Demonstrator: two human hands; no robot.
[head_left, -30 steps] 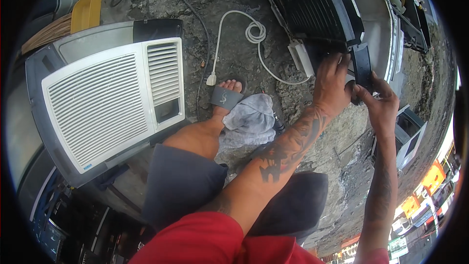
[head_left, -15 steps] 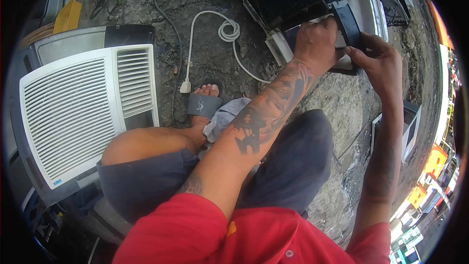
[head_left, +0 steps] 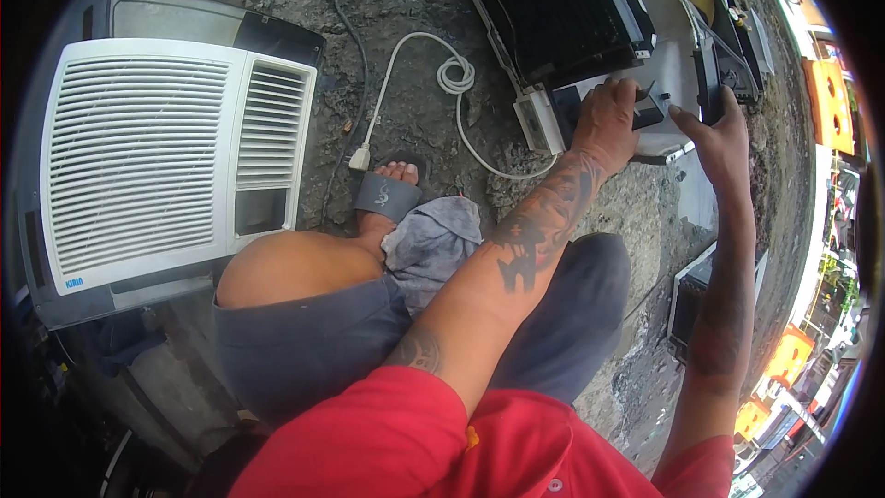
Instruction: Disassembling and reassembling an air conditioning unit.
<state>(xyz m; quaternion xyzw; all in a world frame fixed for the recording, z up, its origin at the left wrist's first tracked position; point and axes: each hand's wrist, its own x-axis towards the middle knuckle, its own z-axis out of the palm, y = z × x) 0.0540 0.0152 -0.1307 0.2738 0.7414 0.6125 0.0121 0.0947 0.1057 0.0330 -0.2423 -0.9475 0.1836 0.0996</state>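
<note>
A window air conditioner's opened chassis (head_left: 670, 74) lies at the upper right, with a black finned coil (head_left: 553, 14) in it. My left hand (head_left: 608, 115) reaches to its near end, fingers curled at a small dark box (head_left: 650, 111) with a grey metal edge. What those fingers grip is hidden. To its right, my right hand (head_left: 719, 134) holds a narrow dark panel (head_left: 708, 78) between thumb and fingers, apart from the box. A white bracket-like part (head_left: 539, 122) sits at the chassis corner beside my left hand.
On the left stands another air conditioner with a white louvred front (head_left: 147, 157). A white power cord (head_left: 396, 60) with a plug (head_left: 359, 158) lies coiled on rough ground. A grey cloth (head_left: 433, 240) lies by my sandalled foot (head_left: 392, 194). A dark boxy part (head_left: 690, 300) rests under my right forearm.
My right hand has drawn the dark panel rightward, away from the near end of the chassis. My left hand stays at the box, fingers lower. The whole view has shifted slightly.
</note>
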